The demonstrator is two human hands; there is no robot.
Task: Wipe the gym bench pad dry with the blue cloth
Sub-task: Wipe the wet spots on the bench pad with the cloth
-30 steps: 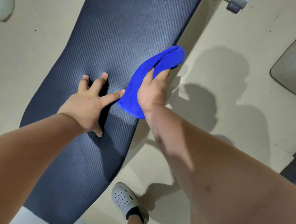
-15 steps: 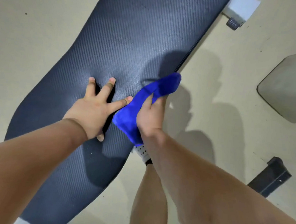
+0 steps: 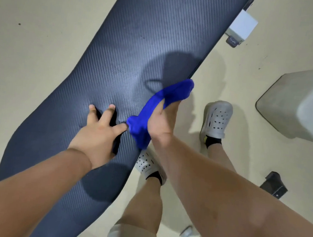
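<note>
The long dark ribbed bench pad [image 3: 138,49] runs diagonally from lower left to upper right. My left hand [image 3: 98,135] lies flat on its middle with fingers spread and holds nothing. Its thumb tip touches the blue cloth [image 3: 152,110]. My right hand [image 3: 163,120] grips the bunched cloth at the pad's right edge, one end of the cloth sticking up past my fingers.
Beige floor surrounds the pad. My two feet in grey perforated clogs [image 3: 216,120] stand right of the pad. A white bench frame part [image 3: 242,27] sits at the upper right, a grey pad [image 3: 295,106] at the right edge, a black bracket [image 3: 274,185] lower right.
My right hand has drawn the cloth back along the pad's right edge toward me, and the cloth is more bunched. The view has shifted so both feet show. My left hand stays pressed on the pad.
</note>
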